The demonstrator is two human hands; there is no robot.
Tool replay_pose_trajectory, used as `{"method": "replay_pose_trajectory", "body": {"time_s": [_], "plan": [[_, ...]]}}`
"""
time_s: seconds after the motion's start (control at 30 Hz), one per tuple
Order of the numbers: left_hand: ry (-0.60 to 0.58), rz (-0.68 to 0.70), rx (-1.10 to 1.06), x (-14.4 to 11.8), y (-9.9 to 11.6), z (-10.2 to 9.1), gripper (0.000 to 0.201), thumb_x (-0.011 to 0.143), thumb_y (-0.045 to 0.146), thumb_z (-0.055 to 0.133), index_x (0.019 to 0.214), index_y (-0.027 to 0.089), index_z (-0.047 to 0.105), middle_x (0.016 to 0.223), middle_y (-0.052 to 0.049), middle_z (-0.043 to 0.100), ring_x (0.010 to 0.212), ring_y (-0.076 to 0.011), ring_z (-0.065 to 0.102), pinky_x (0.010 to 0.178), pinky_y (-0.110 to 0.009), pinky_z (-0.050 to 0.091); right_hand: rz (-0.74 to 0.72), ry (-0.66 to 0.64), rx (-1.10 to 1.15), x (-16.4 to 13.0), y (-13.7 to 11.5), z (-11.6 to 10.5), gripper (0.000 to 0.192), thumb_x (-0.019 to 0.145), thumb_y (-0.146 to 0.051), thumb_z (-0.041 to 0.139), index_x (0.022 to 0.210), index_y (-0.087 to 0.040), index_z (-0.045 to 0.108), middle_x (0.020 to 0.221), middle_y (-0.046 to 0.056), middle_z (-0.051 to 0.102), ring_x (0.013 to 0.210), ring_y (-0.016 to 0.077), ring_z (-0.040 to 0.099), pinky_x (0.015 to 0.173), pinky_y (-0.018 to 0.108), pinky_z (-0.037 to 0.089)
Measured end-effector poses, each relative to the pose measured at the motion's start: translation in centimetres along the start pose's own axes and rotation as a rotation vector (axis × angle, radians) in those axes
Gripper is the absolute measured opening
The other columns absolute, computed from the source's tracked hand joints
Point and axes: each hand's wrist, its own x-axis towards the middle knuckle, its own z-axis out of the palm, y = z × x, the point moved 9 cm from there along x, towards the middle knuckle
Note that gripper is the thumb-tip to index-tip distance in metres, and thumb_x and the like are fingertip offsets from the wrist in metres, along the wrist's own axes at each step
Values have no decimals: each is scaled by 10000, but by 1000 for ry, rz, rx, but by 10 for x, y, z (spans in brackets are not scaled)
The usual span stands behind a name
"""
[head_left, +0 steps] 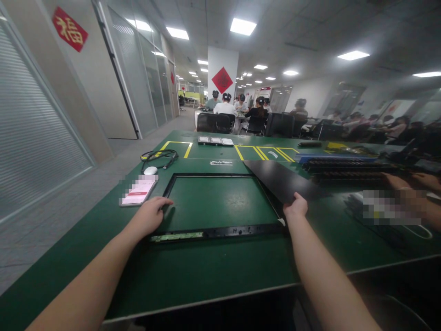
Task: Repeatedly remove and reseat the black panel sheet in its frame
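A black rectangular frame (241,231), like a monitor bezel, lies flat on the green table. A narrow green strip (177,237) runs along the left part of its near side. My left hand (151,215) grips the left side of this frame, index finger pointing inward over the opening; the thumb side is partly hidden. In my right hand (295,206) is the near edge of a thin dark panel (279,178). That panel is tilted, and its far-left corner overlaps the frame's far-right corner. A small white tab (281,222) shows at the near-right corner of the frame.
To the left are a phone (138,189), a white mouse (150,170) and a coiled black cable (160,157). Small white parts (221,162) lie beyond the frame. Black strips (344,165) are stacked at right, near another person's hands (401,186).
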Motion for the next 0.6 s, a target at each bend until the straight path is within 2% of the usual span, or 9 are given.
{"method": "replay_pose_trajectory", "body": {"time_s": [0.07, 0.27, 0.6], "plan": [[10, 2, 3, -1, 1, -1, 440, 613, 273, 528, 969, 226, 783, 1210, -140, 776, 1185, -369, 692, 1107, -476, 492, 14, 69, 58, 2, 3, -7, 313, 670, -231, 592, 977, -241, 536, 990, 28, 692, 898, 219, 701, 813, 438, 620], [0, 28, 62, -1, 1, 2, 482, 641, 222, 487, 1018, 177, 784, 1226, -164, 763, 1171, -363, 698, 1092, -488, 506, 53, 138, 154, 10, 10, -14, 306, 680, -168, 612, 970, -244, 550, 952, -3, 714, 832, 181, 708, 790, 385, 632], [23, 48, 20, -1, -3, 2, 427, 652, 228, 531, 994, 202, 785, 1192, -153, 768, 1146, -370, 701, 1084, -510, 504, 237, 134, 141, 12, 19, -15, 316, 706, -51, 536, 977, -204, 593, 919, 24, 736, 699, 160, 702, 685, 371, 653]]}}
